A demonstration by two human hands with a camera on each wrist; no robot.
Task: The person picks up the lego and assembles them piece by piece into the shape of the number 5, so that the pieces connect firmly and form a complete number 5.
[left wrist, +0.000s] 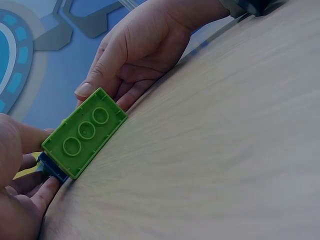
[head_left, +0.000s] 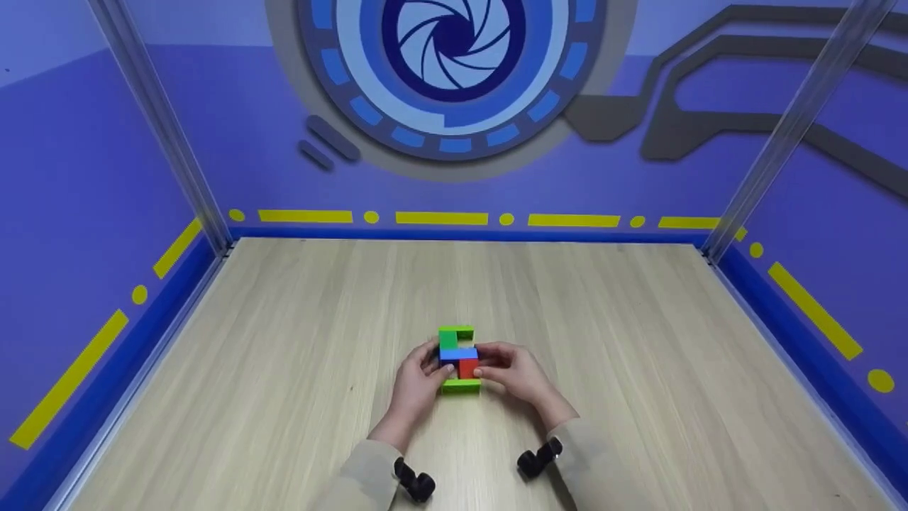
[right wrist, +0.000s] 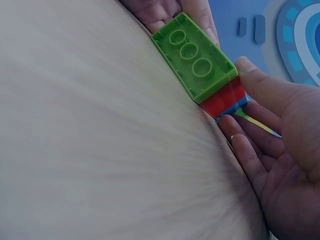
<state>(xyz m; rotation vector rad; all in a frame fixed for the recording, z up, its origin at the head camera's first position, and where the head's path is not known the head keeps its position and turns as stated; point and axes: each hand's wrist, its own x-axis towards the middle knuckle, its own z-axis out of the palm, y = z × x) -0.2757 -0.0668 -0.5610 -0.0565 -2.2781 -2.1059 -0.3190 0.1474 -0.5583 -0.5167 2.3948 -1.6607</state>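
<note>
A small build of joined toy building bricks lies on its side on the table between both hands. In the head view it has a lime-green brick (head_left: 461, 386) at the near end, a red brick (head_left: 468, 368), a blue brick (head_left: 458, 353), a green brick (head_left: 448, 340) and another lime-green brick (head_left: 464, 329) at the far end. My left hand (head_left: 415, 383) grips its left side with thumb and fingers. From the right, my right hand (head_left: 525, 375) pinches it, thumb by the red brick. Both wrist views show the near brick's hollow underside with its round tubes.
The pale wood-grain table (head_left: 284, 355) spreads around the hands. Blue-purple printed panels (head_left: 496, 191) enclose its back and sides, with metal corner posts (head_left: 167, 128) at the back left and back right. A black wrist device (head_left: 415, 482) sits at each sleeve.
</note>
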